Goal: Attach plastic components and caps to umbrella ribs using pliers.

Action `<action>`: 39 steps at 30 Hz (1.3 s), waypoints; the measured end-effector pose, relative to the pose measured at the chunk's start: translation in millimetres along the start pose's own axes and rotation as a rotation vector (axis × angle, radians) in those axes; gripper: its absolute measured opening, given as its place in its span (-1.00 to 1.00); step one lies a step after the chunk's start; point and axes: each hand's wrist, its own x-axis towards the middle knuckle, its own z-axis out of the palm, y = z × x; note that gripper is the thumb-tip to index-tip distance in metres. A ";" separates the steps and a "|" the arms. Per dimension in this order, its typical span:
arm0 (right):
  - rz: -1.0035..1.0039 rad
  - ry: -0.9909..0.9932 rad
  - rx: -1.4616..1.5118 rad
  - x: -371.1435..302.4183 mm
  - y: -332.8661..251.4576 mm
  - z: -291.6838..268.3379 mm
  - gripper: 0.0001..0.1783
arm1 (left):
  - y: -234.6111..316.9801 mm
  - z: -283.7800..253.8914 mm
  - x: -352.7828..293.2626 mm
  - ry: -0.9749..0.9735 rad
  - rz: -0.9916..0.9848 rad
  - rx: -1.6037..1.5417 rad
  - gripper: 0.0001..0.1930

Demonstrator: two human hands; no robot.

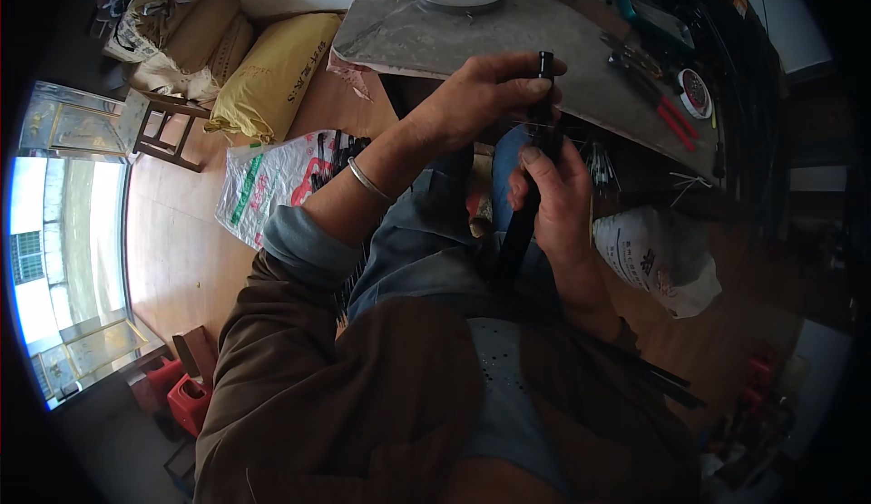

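A long black rod [519, 236], dark and slim with a shiny cap [545, 62] at its top, slants above the lap by the table's [390, 37] near edge; a few thin pale wires show between the hands (too fine to count). The left hand [481, 100] is closed on its upper end, thumb and forefinger pinching just under the cap. The right hand [561, 194] is clamped around it lower down, thumb laid along it. The left forearm reaches across from the left, wrist bent; the right forearm rises steeply.
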 end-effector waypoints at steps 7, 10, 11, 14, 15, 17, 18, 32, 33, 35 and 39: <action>-0.013 -0.006 0.017 0.3 0.2 -0.4 -0.77 | -1.4 2.6 -0.1 0.032 -0.017 -0.005 -0.57; -0.020 0.011 0.010 1.0 0.6 0.3 -0.76 | -0.2 5.7 0.6 0.121 -0.013 0.114 -0.58; -0.026 0.012 0.009 1.2 1.1 0.2 -0.75 | 0.0 6.2 0.9 0.140 -0.021 0.130 -0.58; -0.019 0.022 0.024 1.5 2.3 0.6 -0.76 | -0.2 6.7 0.7 0.165 -0.015 0.154 -0.59; -0.019 0.022 0.022 1.4 2.1 1.1 -0.76 | -0.5 6.9 0.7 0.169 -0.003 0.162 -0.59; -0.020 0.028 0.030 1.2 1.4 2.3 -0.76 | -2.0 7.9 0.5 0.183 0.004 0.187 -0.59; -0.020 0.028 0.030 1.2 1.0 2.6 -0.76 | -2.4 8.4 0.2 0.196 0.010 0.213 -0.60; 0.032 -0.051 0.103 2.8 0.3 -9.7 -0.76 | 0.7 7.8 -4.4 0.181 -0.023 0.114 -0.69; 0.030 -0.048 0.104 2.9 -0.3 -8.9 -0.76 | 1.1 7.4 -5.3 0.175 -0.020 0.086 -0.69; 0.049 -0.068 0.129 2.7 -2.5 -7.2 -0.76 | 1.3 7.1 -6.3 0.165 -0.034 0.047 -0.69; 0.066 -0.087 0.188 4.3 -1.0 -8.3 -0.76 | -3.8 5.7 -6.2 0.154 -0.036 -0.078 -0.68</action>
